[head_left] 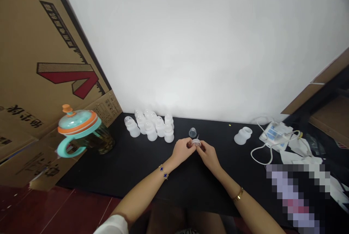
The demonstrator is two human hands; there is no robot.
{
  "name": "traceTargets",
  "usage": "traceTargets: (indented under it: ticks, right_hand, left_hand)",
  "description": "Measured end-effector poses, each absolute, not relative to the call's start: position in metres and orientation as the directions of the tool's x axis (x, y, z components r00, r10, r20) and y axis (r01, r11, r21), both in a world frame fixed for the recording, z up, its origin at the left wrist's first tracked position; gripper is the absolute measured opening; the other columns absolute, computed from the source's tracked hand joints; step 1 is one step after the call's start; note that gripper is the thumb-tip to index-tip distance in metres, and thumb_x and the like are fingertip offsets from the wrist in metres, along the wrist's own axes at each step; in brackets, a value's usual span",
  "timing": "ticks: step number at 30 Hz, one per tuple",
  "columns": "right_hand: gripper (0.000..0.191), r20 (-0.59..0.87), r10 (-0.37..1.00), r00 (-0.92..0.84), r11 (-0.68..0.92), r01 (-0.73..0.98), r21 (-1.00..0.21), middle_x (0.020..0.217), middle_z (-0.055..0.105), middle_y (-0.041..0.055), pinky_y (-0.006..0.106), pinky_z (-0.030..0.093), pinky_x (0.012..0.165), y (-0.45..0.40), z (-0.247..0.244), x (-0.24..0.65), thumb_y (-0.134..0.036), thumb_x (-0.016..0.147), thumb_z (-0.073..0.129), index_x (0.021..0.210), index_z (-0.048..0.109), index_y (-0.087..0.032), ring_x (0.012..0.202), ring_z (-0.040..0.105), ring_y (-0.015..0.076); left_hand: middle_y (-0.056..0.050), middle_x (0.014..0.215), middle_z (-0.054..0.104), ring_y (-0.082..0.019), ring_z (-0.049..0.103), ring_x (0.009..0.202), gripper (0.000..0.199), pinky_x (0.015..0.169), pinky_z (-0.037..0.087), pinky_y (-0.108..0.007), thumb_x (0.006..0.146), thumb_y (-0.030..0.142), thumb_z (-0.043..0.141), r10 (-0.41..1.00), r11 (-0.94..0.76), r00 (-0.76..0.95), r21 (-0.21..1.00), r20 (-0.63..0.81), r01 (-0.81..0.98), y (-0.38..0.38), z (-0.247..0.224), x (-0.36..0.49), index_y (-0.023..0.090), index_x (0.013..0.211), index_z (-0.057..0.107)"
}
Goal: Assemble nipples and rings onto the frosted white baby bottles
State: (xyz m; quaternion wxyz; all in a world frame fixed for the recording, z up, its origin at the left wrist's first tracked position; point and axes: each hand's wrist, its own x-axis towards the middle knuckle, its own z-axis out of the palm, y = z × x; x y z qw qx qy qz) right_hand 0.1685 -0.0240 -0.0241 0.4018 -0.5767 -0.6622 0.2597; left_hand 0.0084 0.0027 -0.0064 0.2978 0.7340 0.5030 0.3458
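Between them, my left hand and my right hand hold a small white bottle collar by its two sides, just above the black table. Both hands have their fingers pinched closed on it. A thin pale piece sticks up from the collar; I cannot make out whether it is a nipple or a tube. Just behind the collar a clear dome cap rests on the table. An open white baby bottle body stands tilted-looking to the right, apart from my hands.
Several capped white baby bottles stand grouped at the back left. A large teal and orange lidded jug is at the left, beside cardboard boxes. White cables, a blue-white box and papers lie on the right. A white wall rises behind.
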Motion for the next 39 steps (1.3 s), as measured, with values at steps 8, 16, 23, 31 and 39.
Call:
traceTargets:
  ticks: [8,16,23,31,39]
  right_hand:
    - [0.032,0.242,0.97,-0.016,0.205,0.586,-0.784,0.069,0.064,0.0006,0.025,0.039,0.059,-0.0251,-0.0223,0.1689,-0.046,0.094,0.05,0.083,0.067,-0.02,0.06,0.054,0.0165]
    - [0.033,0.241,0.971,-0.004,0.197,0.591,-0.782,0.066,0.06,-0.0007,0.025,0.037,0.058,-0.0256,-0.0202,0.1683,-0.047,0.094,0.05,0.079,0.063,-0.021,0.06,0.052,0.0159]
    - [0.036,0.22,0.975,-0.015,0.191,0.561,-0.806,0.061,0.056,-0.0021,0.024,0.038,0.056,-0.0249,-0.021,0.1681,-0.048,0.095,0.048,0.074,0.06,-0.021,0.057,0.053,0.0155]
    - [0.035,0.21,0.977,-0.022,0.188,0.544,-0.818,0.061,0.057,-0.0012,0.025,0.04,0.056,-0.0245,-0.0201,0.1676,-0.048,0.093,0.048,0.076,0.061,-0.021,0.058,0.055,0.0168]
    - [0.035,0.213,0.977,-0.018,0.188,0.543,-0.818,0.059,0.054,-0.0024,0.024,0.039,0.055,-0.0244,-0.0223,0.1679,-0.048,0.093,0.049,0.072,0.057,-0.021,0.057,0.054,0.0159]
  left_hand:
    - [0.003,0.059,0.054,-0.011,0.047,0.057,0.023,0.058,0.031,-0.023,0.082,0.031,0.057,0.942,-0.327,0.255,0.782,0.22,0.531,0.0019,-0.0044,0.0084,0.018,0.063,0.053]
    - [0.004,0.059,0.053,-0.011,0.046,0.056,0.024,0.057,0.029,-0.024,0.082,0.03,0.058,0.938,-0.339,0.259,0.769,0.232,0.542,0.0019,-0.0056,0.0083,0.019,0.062,0.052]
    - [0.004,0.058,0.052,-0.011,0.044,0.056,0.025,0.057,0.028,-0.025,0.08,0.03,0.058,0.935,-0.347,0.261,0.761,0.238,0.548,0.002,-0.0032,0.0078,0.019,0.059,0.05]
    - [0.003,0.059,0.054,-0.012,0.045,0.058,0.026,0.058,0.028,-0.026,0.081,0.03,0.059,0.939,-0.338,0.261,0.742,0.224,0.579,0.0012,-0.0019,0.0078,0.019,0.059,0.052]
    - [0.003,0.059,0.053,-0.012,0.044,0.057,0.026,0.057,0.026,-0.026,0.081,0.029,0.058,0.932,-0.359,0.268,0.728,0.245,0.584,0.0015,-0.0041,0.0087,0.019,0.059,0.05]
